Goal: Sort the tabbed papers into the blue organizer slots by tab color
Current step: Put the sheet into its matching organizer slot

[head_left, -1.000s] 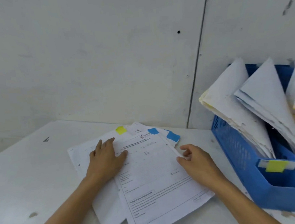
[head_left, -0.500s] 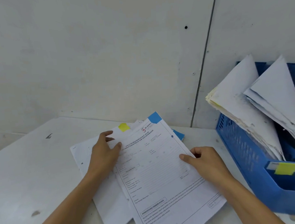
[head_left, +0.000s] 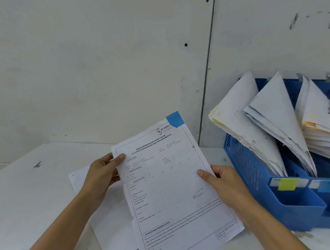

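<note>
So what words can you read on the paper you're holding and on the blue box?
"RS Sentra" - logo at the top of the blue-tabbed paper.
"SURAT KETERANGAN RAWAT JALAN" - its title, first line.
"LAYANAN KEDOKTERAN FISIK DAN REHABILITASI" - title, second line.
"PERNYATAAN PEMBERI KUASA" - boxed heading near its bottom.
Its small print: too small to read.
Slot labels on the blue organizer: blurred.

An office filing corner: printed forms [head_left: 172, 181], a blue organizer [head_left: 257, 170] stuffed with papers, white table [head_left: 31, 196].

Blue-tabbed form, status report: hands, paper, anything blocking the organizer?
Left hand and right hand pinch blue-tabbed form by its edges. Form above loose pile, not yet in blue organizer. Path clear.
</note>
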